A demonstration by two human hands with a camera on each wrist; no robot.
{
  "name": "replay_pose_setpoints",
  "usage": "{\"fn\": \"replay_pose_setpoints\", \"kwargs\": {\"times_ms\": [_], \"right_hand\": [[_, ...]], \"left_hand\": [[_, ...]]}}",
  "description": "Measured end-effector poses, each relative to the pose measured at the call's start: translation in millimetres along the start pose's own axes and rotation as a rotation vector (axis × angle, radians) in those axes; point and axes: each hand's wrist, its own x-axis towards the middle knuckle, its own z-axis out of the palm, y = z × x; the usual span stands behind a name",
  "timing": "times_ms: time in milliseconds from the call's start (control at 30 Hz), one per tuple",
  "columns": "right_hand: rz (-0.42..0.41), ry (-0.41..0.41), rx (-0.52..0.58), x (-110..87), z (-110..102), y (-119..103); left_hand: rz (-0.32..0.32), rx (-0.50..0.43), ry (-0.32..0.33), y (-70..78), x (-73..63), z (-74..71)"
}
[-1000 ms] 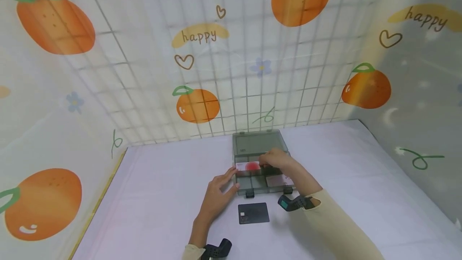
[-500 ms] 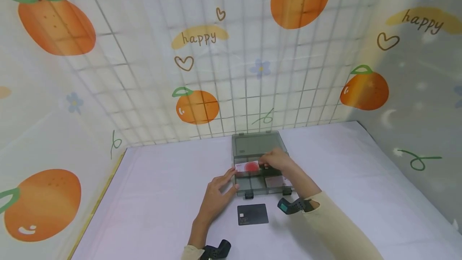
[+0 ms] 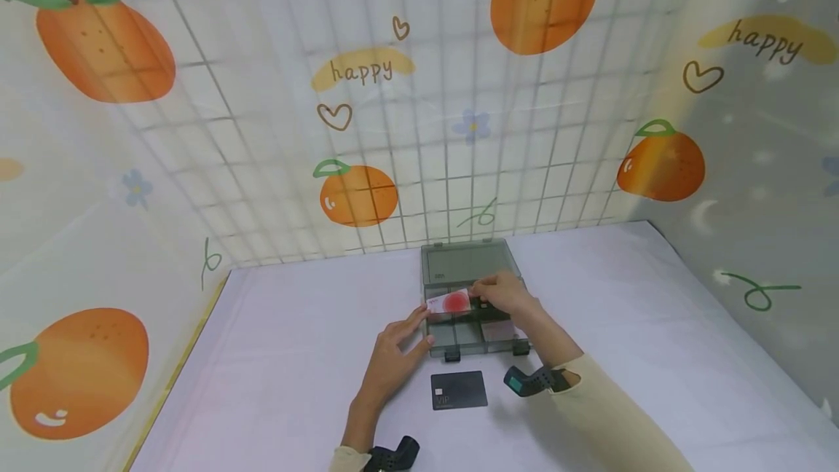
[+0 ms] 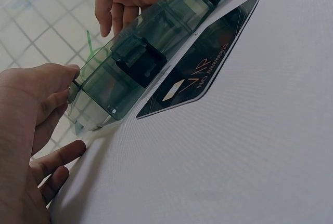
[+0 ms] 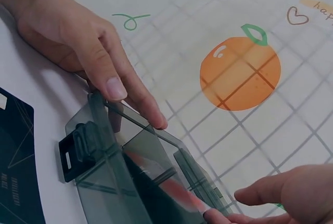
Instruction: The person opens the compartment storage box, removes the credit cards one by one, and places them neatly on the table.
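Observation:
My right hand (image 3: 505,291) pinches the right end of a white card (image 3: 452,301) with a red circle, tilted over a green translucent compartment box (image 3: 469,345). In the right wrist view the fingertips of my right hand (image 5: 296,195) meet the card's end, and the card (image 5: 177,187) shows partly through the clear wall. At the box's front left corner my left hand (image 3: 396,348) rests its thumb and fingers, fairly straight. The left wrist view shows fingers of my left hand (image 4: 49,91) at the corner of the box (image 4: 112,86), others near the tabletop.
In front of the box lies a dark VIP card (image 3: 459,390). Another pale card (image 3: 498,331) sits in the box's front right compartment. The box's lid (image 3: 468,264) is folded back toward the grid-patterned curtain (image 3: 419,188) behind the table (image 3: 295,355).
The red-circle card's right end has risen, so the card now tilts more. My right hand has shifted slightly with it. My left hand stays at the box's left side.

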Motion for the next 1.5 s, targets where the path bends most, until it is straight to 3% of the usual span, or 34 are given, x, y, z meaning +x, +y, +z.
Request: {"fn": "replay_pose_setpoints", "kwargs": {"times_ms": [467, 667, 833, 1000, 1500], "right_hand": [[-0.043, 0.125, -0.068, -1.2, 10.6, -1.0], [-0.071, 0.099, -0.101, 1.8, 15.8, -0.5], [-0.067, 0.107, -0.096, 7.2, 15.9, 2.7], [-0.064, 0.138, -0.09, 6.4, 10.3, 3.3], [-0.106, 0.193, -0.064, -30.7, -25.2, -4.8]], "left_hand": [[-0.03, -0.004, 0.002, 3.4, -2.0, -0.6], [-0.041, -0.009, 0.0, 3.9, -2.7, 0.0], [-0.005, 0.002, 0.005, 1.9, -2.1, 1.6], [0.028, 0.004, 0.014, -0.1, -1.0, 0.3], [0.008, -0.012, 0.017, 1.0, -1.7, 1.0]]}}
